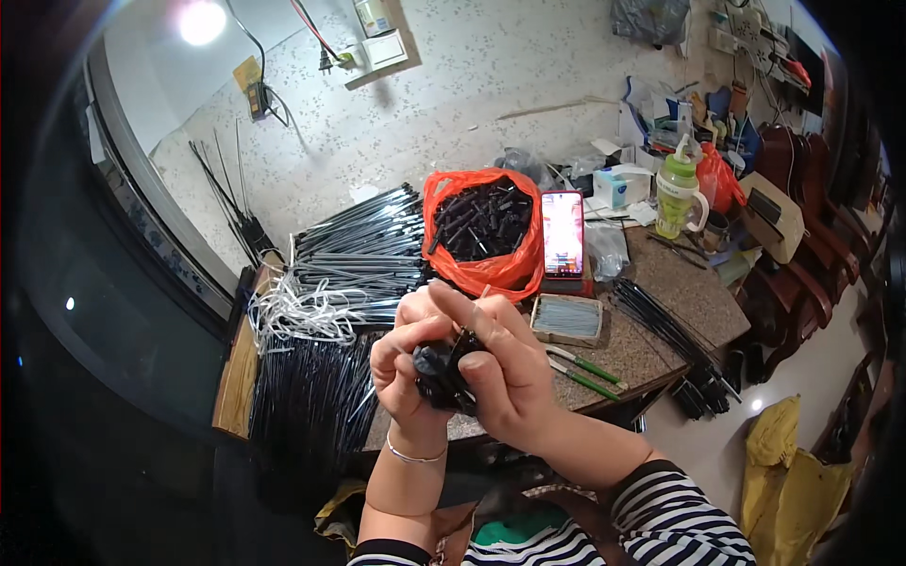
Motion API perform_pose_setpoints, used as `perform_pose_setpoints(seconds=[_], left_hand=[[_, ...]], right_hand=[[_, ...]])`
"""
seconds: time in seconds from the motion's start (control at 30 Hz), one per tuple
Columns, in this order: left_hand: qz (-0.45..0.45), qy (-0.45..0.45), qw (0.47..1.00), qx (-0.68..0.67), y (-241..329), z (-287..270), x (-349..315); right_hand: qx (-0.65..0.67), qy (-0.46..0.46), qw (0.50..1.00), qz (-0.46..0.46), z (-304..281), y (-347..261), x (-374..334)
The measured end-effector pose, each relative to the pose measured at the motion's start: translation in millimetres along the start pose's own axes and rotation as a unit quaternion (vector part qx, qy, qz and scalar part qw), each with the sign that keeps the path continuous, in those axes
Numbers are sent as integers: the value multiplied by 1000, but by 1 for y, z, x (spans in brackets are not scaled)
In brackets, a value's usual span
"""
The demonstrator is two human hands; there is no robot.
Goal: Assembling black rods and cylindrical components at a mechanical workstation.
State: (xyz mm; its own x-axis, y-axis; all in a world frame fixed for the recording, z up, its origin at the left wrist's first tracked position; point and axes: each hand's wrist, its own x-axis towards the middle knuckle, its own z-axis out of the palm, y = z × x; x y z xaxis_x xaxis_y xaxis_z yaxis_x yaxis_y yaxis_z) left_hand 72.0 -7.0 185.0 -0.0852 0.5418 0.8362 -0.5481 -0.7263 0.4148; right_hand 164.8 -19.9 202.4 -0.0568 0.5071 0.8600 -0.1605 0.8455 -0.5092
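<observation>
In front of my chest, both hands are closed together round a black part (442, 377) with rounded, dark ends; its exact kind is hard to make out behind the fingers. My left hand (400, 363), with a bangle at the wrist, grips it from the left. My right hand (514, 373) wraps its right side, thumb pressed against it and forefinger laid across the top. Just beyond the hands, a red plastic bag (505, 278) holds many short black tubes (481, 222). To the right of them is a shallow box (566, 337) of thin wires, with green-handled pliers (590, 375) nearby.
Metal rods (354, 269), white strips (307, 307) and black rods (307, 387) cover the table's left side. A lit phone (563, 231) stands behind the box. Right of it are a green-lidded bottle (675, 193) and a bundle of black rods (670, 330) overhanging the edge.
</observation>
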Motion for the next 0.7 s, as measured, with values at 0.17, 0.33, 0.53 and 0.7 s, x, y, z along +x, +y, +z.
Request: perform_pose_setpoints(seconds=[0.17,0.33,0.53,0.7], left_hand=[[-25,80,996,0,-5,6,-6],[167,119,879,430,1,3,-7],[73,40,953,290,12,-14,-4],[-51,117,973,193,16,-10,-13]], right_hand=[[-83,92,992,-6,11,9,-18],[-15,148,988,28,20,19,-20],[178,30,978,108,15,34,-8],[70,46,991,100,23,27,-18]])
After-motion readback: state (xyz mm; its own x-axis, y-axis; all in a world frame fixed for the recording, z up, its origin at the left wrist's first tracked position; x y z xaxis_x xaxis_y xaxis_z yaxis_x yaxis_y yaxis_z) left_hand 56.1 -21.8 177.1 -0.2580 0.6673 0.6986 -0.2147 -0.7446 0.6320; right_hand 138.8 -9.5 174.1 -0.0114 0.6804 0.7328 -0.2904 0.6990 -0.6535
